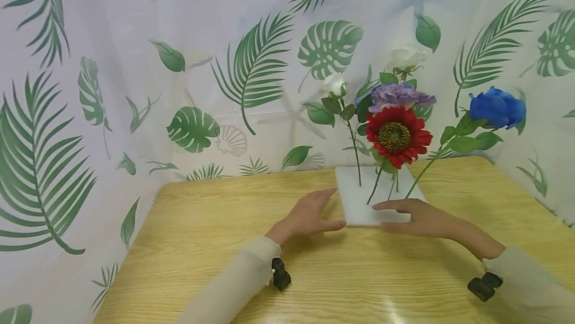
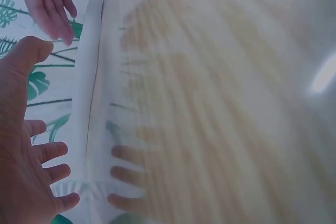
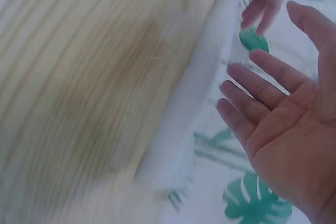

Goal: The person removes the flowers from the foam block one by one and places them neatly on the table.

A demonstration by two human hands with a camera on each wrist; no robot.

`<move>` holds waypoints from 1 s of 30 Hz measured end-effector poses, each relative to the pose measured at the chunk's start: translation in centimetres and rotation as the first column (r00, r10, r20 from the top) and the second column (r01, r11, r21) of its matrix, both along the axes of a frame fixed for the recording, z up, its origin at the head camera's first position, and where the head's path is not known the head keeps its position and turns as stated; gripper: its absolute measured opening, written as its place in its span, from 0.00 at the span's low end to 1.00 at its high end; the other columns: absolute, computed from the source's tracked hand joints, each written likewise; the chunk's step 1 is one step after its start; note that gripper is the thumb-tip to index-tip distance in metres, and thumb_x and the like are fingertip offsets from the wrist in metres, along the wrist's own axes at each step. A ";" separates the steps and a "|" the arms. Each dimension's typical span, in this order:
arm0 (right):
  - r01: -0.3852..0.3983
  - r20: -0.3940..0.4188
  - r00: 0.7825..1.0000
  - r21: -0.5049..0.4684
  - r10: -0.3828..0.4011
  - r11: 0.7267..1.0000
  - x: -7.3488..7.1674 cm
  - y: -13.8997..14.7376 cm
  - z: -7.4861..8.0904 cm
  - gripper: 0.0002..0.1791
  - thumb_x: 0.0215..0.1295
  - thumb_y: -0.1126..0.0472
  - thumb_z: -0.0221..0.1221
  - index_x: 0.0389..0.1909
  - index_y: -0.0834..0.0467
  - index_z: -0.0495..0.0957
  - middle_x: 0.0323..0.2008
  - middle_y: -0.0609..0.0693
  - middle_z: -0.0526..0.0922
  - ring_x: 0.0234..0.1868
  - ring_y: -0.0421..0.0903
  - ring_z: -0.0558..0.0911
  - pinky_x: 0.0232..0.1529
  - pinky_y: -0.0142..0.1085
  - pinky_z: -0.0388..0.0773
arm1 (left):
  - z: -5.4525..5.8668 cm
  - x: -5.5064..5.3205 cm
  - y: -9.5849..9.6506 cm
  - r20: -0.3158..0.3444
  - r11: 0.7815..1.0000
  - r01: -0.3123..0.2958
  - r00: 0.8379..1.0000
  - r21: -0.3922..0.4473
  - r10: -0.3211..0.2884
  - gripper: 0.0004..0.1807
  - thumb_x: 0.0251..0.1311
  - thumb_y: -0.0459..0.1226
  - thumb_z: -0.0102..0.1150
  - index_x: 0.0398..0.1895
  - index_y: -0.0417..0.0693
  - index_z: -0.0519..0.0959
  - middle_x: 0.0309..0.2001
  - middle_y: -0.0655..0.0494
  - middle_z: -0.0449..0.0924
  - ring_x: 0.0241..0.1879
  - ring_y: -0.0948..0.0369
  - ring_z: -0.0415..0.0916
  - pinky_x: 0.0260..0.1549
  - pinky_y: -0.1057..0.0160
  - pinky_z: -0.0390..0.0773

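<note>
A white foam block (image 1: 352,206) lies toward the back of the table with artificial flowers standing in it. At the front is a red daisy-like flower (image 1: 394,137), with a purple flower (image 1: 400,97) behind it. One white rose (image 1: 334,84) rises on the left, another white rose (image 1: 406,58) at the back. A blue flower (image 1: 498,108) leans far to the right. My left hand (image 1: 310,214) is by the block's left front corner, fingers spread. Over the block's front right part is my right hand (image 1: 424,219); its palm (image 3: 294,129) shows nothing held in the right wrist view.
The wooden table (image 1: 215,244) reaches toward me and to both sides. Behind it hangs a white curtain (image 1: 269,149) printed with green leaves. A small black camera (image 1: 280,274) is worn on the left wrist, another black camera (image 1: 485,286) on the right.
</note>
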State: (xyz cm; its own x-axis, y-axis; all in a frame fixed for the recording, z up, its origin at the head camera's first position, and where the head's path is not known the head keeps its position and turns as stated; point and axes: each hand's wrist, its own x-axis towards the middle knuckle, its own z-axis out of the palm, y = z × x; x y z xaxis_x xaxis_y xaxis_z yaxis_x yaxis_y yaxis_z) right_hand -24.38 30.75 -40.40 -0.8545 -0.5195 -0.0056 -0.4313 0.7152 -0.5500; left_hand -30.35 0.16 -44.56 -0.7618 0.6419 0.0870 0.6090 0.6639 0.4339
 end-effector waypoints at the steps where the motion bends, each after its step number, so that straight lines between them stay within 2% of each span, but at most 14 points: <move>1: 0.007 -0.016 1.000 0.009 -0.007 1.000 0.1 0.5 0.1 0.28 0.70 0.46 0.63 0.66 0.53 0.77 0.66 0.58 0.79 0.65 0.64 0.77 0.59 0.62 0.77 | 0.0 0.0 0.2 0.001 1.000 0.002 1.000 0.002 -0.002 0.50 0.64 0.62 0.60 0.82 0.51 0.54 0.79 0.52 0.61 0.78 0.53 0.58 0.76 0.51 0.62; 4: 0.037 -0.058 0.998 0.020 -0.035 0.999 0.3 2.1 0.4 0.26 0.69 0.47 0.65 0.63 0.54 0.80 0.62 0.54 0.83 0.63 0.61 0.79 0.59 0.59 0.79 | -0.1 0.0 0.8 0.029 1.000 0.001 1.000 0.029 -0.002 0.51 0.63 0.61 0.62 0.82 0.51 0.54 0.79 0.53 0.60 0.78 0.53 0.57 0.77 0.52 0.61; 9: 0.077 -0.084 0.994 0.059 -0.072 0.995 0.2 5.0 1.2 0.26 0.67 0.49 0.67 0.60 0.60 0.81 0.57 0.56 0.86 0.60 0.63 0.81 0.54 0.56 0.82 | 0.0 -0.1 1.6 0.078 0.998 -0.018 0.997 0.065 0.013 0.52 0.62 0.60 0.64 0.82 0.50 0.53 0.80 0.54 0.58 0.79 0.53 0.56 0.78 0.53 0.59; 13: 0.128 -0.077 0.990 0.127 -0.119 0.984 -0.6 6.9 1.3 0.31 0.63 0.47 0.69 0.60 0.64 0.80 0.54 0.61 0.86 0.56 0.63 0.83 0.50 0.53 0.83 | 0.0 -0.5 2.0 0.081 0.998 -0.023 0.997 0.061 0.018 0.52 0.61 0.59 0.66 0.82 0.48 0.53 0.80 0.53 0.59 0.79 0.53 0.56 0.77 0.54 0.60; 18: 0.163 -0.045 0.987 0.152 -0.157 0.975 -1.9 8.0 0.3 0.42 0.59 0.46 0.72 0.65 0.70 0.73 0.59 0.71 0.79 0.57 0.68 0.80 0.51 0.59 0.82 | -0.3 -1.0 2.5 0.109 0.999 -0.017 0.994 0.052 0.011 0.52 0.58 0.57 0.70 0.80 0.48 0.57 0.79 0.54 0.61 0.79 0.55 0.57 0.77 0.57 0.59; 23: 0.138 -0.009 0.990 0.142 -0.138 0.980 -2.9 8.1 -0.9 0.51 0.53 0.47 0.76 0.70 0.72 0.66 0.66 0.76 0.71 0.62 0.74 0.75 0.59 0.64 0.76 | -0.4 -1.3 3.1 0.094 1.000 -0.005 0.996 0.000 0.005 0.51 0.56 0.54 0.73 0.78 0.46 0.61 0.77 0.52 0.64 0.78 0.55 0.58 0.77 0.59 0.60; 30: 0.110 -0.014 0.994 0.207 -0.109 0.972 -4.3 8.3 -1.3 0.57 0.48 0.47 0.79 0.69 0.77 0.63 0.65 0.77 0.70 0.65 0.75 0.71 0.62 0.65 0.72 | -0.1 -1.2 3.7 0.056 0.998 -0.026 0.998 -0.056 0.029 0.50 0.55 0.54 0.74 0.77 0.47 0.62 0.76 0.51 0.66 0.76 0.55 0.61 0.75 0.59 0.62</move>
State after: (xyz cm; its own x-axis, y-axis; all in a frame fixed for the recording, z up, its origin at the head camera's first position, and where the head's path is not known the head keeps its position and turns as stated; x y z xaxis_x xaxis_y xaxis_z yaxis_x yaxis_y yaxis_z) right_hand -28.67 39.02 -41.66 -0.9062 -0.4105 -0.1012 -0.3450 0.8564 -0.3840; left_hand -31.54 3.82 -44.66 -0.7821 0.6231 0.0079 0.5654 0.7042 0.4295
